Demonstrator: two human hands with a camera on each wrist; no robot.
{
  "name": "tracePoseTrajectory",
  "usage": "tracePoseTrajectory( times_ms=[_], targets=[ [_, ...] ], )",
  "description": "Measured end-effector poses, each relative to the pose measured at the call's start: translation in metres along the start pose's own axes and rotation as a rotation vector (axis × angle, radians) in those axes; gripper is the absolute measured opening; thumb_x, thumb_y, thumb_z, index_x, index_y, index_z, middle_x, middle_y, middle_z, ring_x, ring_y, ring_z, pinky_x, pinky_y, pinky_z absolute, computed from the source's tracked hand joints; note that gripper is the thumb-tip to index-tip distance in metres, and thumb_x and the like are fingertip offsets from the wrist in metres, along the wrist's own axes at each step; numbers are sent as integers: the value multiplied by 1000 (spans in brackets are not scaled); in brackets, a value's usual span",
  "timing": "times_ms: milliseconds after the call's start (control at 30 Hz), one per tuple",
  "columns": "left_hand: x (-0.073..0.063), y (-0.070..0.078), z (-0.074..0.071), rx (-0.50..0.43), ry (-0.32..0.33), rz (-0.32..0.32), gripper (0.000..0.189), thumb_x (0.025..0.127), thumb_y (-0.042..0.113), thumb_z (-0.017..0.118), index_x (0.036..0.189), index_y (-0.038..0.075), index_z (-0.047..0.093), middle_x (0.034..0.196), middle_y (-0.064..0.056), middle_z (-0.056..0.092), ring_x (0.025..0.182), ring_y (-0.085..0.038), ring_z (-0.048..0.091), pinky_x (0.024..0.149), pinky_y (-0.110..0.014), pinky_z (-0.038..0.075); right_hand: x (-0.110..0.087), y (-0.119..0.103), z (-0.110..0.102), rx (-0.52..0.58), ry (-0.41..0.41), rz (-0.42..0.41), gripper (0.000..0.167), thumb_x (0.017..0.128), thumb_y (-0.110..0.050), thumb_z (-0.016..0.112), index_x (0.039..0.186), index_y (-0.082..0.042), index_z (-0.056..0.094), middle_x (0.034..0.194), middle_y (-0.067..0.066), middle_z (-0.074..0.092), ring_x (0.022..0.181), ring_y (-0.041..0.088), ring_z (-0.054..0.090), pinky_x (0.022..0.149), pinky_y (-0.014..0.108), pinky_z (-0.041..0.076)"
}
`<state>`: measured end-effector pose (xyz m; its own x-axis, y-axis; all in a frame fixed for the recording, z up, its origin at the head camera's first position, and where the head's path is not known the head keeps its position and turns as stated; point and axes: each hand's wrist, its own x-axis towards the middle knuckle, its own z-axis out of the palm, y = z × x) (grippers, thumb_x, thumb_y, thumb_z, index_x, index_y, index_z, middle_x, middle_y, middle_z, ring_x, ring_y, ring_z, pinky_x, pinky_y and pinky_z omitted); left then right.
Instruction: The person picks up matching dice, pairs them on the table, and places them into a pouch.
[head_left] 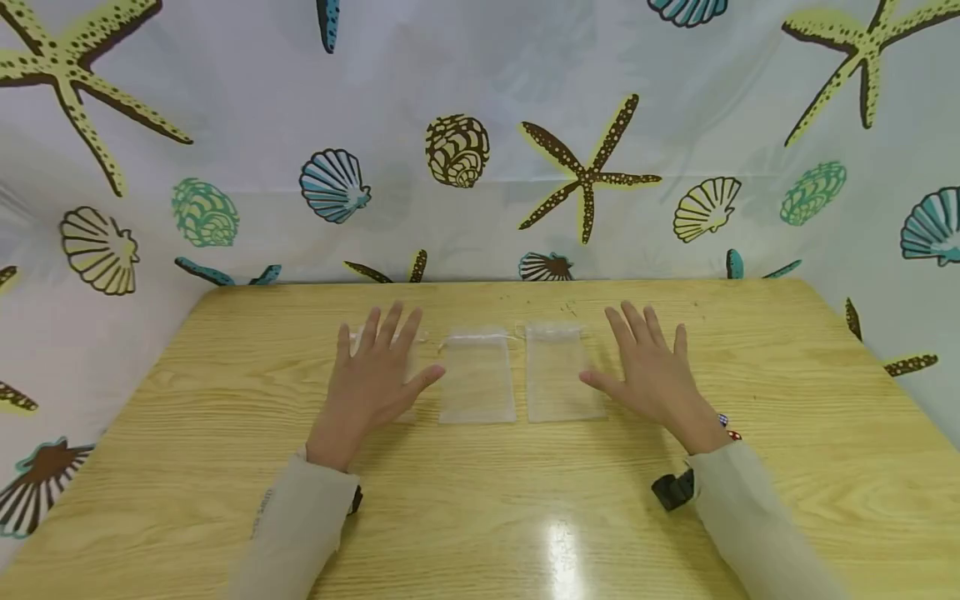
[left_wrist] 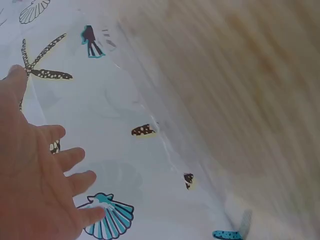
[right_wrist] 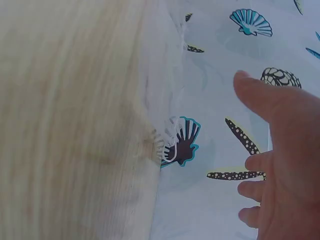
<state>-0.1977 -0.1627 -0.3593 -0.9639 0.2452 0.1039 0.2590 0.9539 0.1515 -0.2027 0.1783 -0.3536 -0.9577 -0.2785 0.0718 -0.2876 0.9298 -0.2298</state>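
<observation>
Three small sheer white drawstring bags lie flat in a row on the wooden table, string ends toward the back. My left hand (head_left: 372,379), fingers spread and straight, covers most of the left bag (head_left: 407,414). Between the hands lies the middle bag (head_left: 477,379). My right hand (head_left: 652,375), also spread, has its thumb over the edge of the right bag (head_left: 557,379). Neither hand holds anything. Both wrist views show the left palm (left_wrist: 40,185) and right palm (right_wrist: 292,150) with extended fingers. Whether the hands touch the table is unclear.
Small red and blue spotted pieces (head_left: 733,435), like dice, sit partly hidden behind my right wrist. The wooden table (head_left: 487,492) ends at a white cloth (head_left: 262,108) printed with shells and starfish, which rises at the back and sides.
</observation>
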Motion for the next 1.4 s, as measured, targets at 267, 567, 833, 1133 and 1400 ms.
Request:
tracePoseTrajectory(
  times_ms=[267, 567, 833, 1133, 1400],
  targets=[
    [-8, -26, -3, -69, -62, 112, 71, 99, 47, 42, 153, 8, 18, 158, -20, 14, 144, -43, 15, 112, -61, 19, -33, 3, -5, -28, 2, -69, 89, 86, -45, 66, 151, -5, 21, 157, 20, 18, 143, 45, 14, 106, 73, 8],
    [-15, -41, -8, -134, -99, 195, 60, 98, 32, 51, 147, 3, 32, 151, -27, 27, 136, -46, 31, 103, -58, 36, -67, 18, -11, 2, 42, -111, 82, 86, -35, 69, 148, -3, 26, 151, 24, 28, 137, 46, 26, 101, 74, 19],
    [-17, -46, -3, -141, -157, 204, 53, 98, 26, 52, 144, 2, 39, 146, -29, 33, 130, -49, 37, 99, -59, 40, -90, 36, -7, 10, 88, -129, 78, 82, -31, 74, 140, 4, 35, 132, 29, 46, 109, 43, 54, 88, 61, 44],
    [-17, -50, 5, -157, -155, 233, 45, 95, 20, 59, 135, 2, 50, 128, -21, 49, 109, -36, 53, 86, -48, 50, -107, 53, 1, 64, 41, -45, 60, 82, -23, 75, 127, 6, 47, 114, 25, 52, 90, 29, 57, 69, 43, 51],
    [-17, -52, 6, -111, -211, 260, 39, 93, 18, 62, 127, 0, 58, 121, -20, 56, 106, -35, 57, 89, -47, 49, -111, 59, 4, 110, -1, -16, 50, 80, -14, 75, 120, 7, 52, 106, 23, 52, 78, 19, 54, 62, 33, 47]
  ],
)
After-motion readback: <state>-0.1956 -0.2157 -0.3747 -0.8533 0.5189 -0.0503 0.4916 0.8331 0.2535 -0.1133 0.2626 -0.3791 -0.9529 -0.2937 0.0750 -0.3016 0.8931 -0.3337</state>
